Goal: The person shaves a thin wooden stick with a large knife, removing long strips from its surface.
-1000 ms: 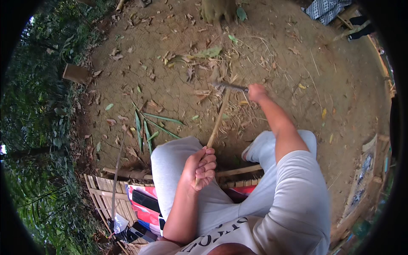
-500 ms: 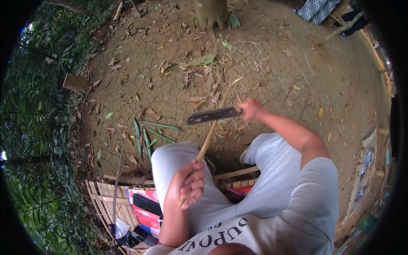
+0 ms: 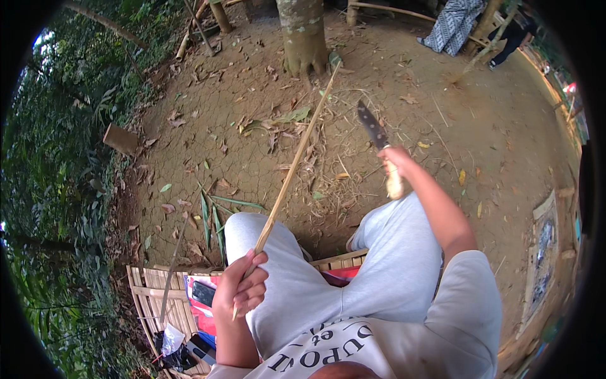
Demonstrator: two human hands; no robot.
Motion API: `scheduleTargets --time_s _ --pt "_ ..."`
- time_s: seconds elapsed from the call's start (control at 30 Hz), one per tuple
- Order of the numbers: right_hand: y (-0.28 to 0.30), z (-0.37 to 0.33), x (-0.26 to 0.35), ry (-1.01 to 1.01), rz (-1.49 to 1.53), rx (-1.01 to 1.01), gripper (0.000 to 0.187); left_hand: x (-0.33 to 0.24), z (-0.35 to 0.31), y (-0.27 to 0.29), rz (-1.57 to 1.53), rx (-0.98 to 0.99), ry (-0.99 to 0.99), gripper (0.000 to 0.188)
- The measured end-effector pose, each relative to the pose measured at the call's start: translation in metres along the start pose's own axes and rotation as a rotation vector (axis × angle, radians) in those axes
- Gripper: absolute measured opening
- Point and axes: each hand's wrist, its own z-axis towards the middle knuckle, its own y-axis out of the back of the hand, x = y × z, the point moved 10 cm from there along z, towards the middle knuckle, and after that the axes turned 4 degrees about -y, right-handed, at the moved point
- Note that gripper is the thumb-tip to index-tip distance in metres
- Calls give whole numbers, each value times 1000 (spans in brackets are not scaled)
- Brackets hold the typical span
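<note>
Beyond the front edge of the bamboo bench (image 3: 145, 285), in the head view, we hold the pale stick (image 3: 293, 167) aslant, its far end out over the bare ground (image 3: 208, 126); our left hand (image 3: 243, 283) is curled tight round it near the bottom, a short butt poking out below. Our right hand (image 3: 396, 162) grips the handle of the dark-bladed knife (image 3: 372, 125), apart from the stick. We judge the stick light, fairly stiff, dry rather than slippery, weakest toward its slim tip, best held low; the knife seems heavier, to be taken only by its handle. We count one stick, one knife and, near the bench's front left corner, one phone (image 3: 203, 293).
</note>
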Motion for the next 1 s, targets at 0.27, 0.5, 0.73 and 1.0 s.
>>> scheduleTargets --time_s 0.27,0.5,0.73,1.0 --pt "-96 -147 -30 -95 547 386 12 -5 12 -23 980 -246 -388 32" --pt "-112 -139 -85 -321 705 528 15 -15 28 -50 1451 -361 -693 32" --pt "-92 -115 -107 -235 613 362 15 1 70 -48 1717 -488 -862 21" --pt "-69 -68 -123 -235 687 275 24 46 128 -7 1912 -518 -650 22"
